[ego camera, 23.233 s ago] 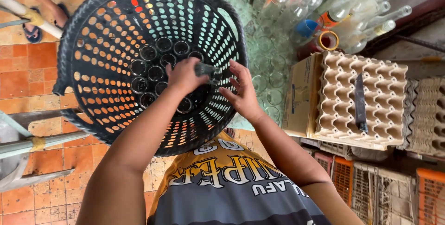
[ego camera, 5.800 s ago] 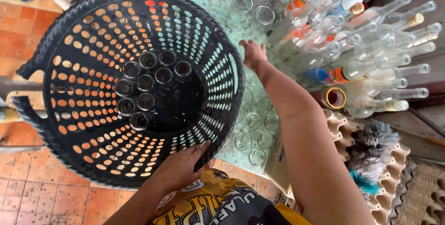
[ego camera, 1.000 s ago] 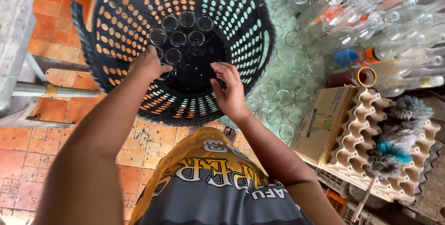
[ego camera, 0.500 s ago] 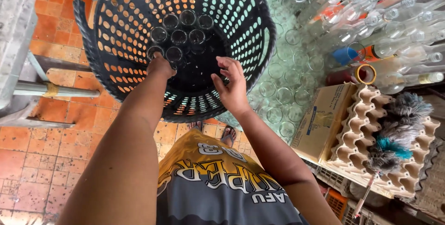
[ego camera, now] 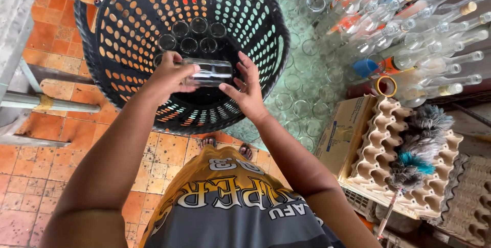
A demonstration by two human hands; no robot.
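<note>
Black plastic latticework fills the upper half of the scene: a large round laundry-style basket (ego camera: 128,38) sits on an orange tiled floor (ego camera: 30,176), and a person in a grey and yellow jersey leans over it with both arms extended. Beyond the fingertips, on the basket's floor, a cluster of empty drinking glasses (ego camera: 194,36) stands upright, mouths up. To the right of the person's right fingers spreads a green tabletop (ego camera: 312,82) crowded with more clear glasses, and farther right a rank of clear bottles (ego camera: 429,48) lies tilted together. Nearer the right elbow, a stack of cardboard egg trays (ego camera: 373,145) carries a feather duster (ego camera: 414,156), with a cardboard box (ego camera: 340,130) just beside it. Between the two hands, above the basket's middle, a clear glass (ego camera: 209,71) lies on its side. The left hand (ego camera: 171,74) curls its fingers around one end of the glass in a closed grip; the right hand (ego camera: 248,89) is half open, fingers spread, fingertips touching the other end.
</note>
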